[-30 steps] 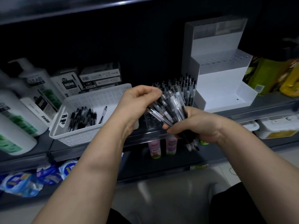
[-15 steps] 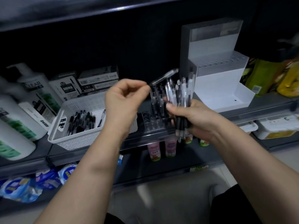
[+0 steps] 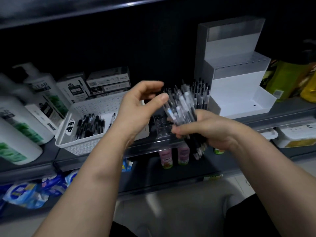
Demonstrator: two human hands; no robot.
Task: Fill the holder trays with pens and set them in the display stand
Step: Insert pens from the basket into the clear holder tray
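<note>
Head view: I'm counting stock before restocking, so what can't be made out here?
- Clear holder tray: hidden mostly by both hands; free slots unknowable.
- Bundle of clear black-tipped pens in the right hand: motion-blurred, uncountable.
- Left hand: grip open, pinching nothing visible.
- White pump bottles: blurred, cut by left edge.

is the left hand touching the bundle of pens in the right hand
Cannot tell. In the head view the left hand is open with its thumb tip at the edge of the pen bundle gripped by the right hand; blur hides any gap.

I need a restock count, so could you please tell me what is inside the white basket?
The white basket holds loose black pens and a label card; the left hand covers its right end.
</note>
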